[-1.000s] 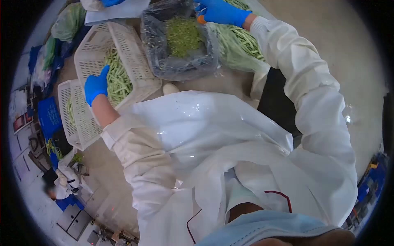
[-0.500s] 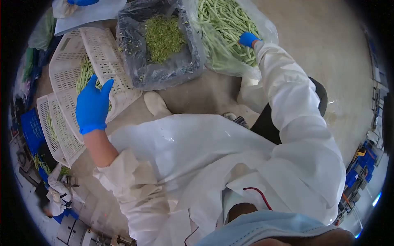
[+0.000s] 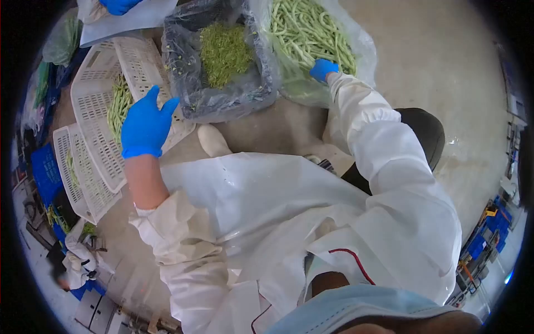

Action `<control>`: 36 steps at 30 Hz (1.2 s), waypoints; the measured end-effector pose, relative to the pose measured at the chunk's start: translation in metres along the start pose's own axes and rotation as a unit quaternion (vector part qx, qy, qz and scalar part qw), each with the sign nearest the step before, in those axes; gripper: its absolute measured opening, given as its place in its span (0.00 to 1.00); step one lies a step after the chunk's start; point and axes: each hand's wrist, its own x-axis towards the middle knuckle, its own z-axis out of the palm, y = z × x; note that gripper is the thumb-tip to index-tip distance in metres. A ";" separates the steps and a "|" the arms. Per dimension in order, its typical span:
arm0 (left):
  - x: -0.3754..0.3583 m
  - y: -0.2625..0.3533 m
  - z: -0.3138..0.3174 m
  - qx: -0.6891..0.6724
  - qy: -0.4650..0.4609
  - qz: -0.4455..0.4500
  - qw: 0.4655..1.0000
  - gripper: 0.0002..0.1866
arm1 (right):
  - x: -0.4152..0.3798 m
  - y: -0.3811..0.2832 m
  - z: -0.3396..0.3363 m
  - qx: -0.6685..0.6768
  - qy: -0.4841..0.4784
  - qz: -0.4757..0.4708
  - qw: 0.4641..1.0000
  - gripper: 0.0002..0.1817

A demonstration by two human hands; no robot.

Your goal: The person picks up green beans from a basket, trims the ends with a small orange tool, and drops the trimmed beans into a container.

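Note:
My left hand (image 3: 147, 125), in a blue glove, is raised over the near side of the white crate (image 3: 92, 103). Its thumb and fingers are apart, with nothing between them. Some green beans (image 3: 119, 106) lie in that crate, partly behind the hand. At the lower edge of a heap of long green beans (image 3: 308, 33) in a clear plastic bag (image 3: 364, 53), my gloved right hand (image 3: 323, 70) is curled closed among the beans. Its fingertips are partly hidden.
Between crate and bag stands a bin lined with clear plastic (image 3: 264, 89), holding green trimmings (image 3: 225, 55). A second white crate (image 3: 83, 178) is at the left. Another person's blue-gloved hand (image 3: 119, 4) shows at the top. A boot (image 3: 213, 141) stands below the bin.
My right hand has moved left and down across the bean heap to its near edge. My left hand has shifted right and slightly up, still spread.

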 end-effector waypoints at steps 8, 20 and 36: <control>-0.008 0.023 -0.003 -0.015 0.007 0.098 0.995 0.34 | -0.053 0.037 -0.154 0.369 0.036 -0.123 0.921 0.26; -0.030 0.157 0.011 -0.551 -0.146 0.303 0.764 0.24 | -0.257 -0.090 -0.271 0.571 0.009 -0.368 0.734 0.13; -0.017 0.133 0.004 -0.796 -0.161 0.185 0.553 0.30 | -0.242 -0.146 -0.250 0.658 -0.312 -0.405 0.552 0.16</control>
